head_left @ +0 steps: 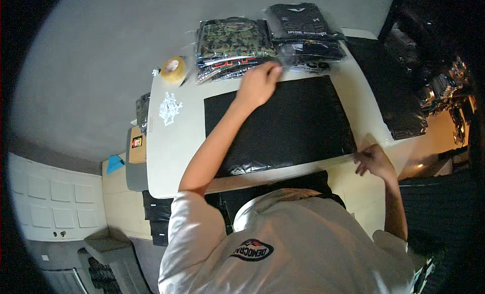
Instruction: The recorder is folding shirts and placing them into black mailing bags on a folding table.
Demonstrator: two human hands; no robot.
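A black plastic mailing bag lies flat on the white table, its near edge shiny and creased. My left hand is over the bag's far edge, fingers curled, close to the piled clothes; whatever may be in its fingers is hidden. At the bag's near right corner is my right hand, fingers bent but apart, with nothing visible in them. Just beyond my left hand, a folded camouflage garment in clear plastic tops one pile. Beside it stands a second pile, topped by a dark bagged garment.
A roll of tape stands at the table's far left, with a heap of white paper scraps nearer me. More black plastic bags lie along the right side. A cardboard box sits beyond the left edge.
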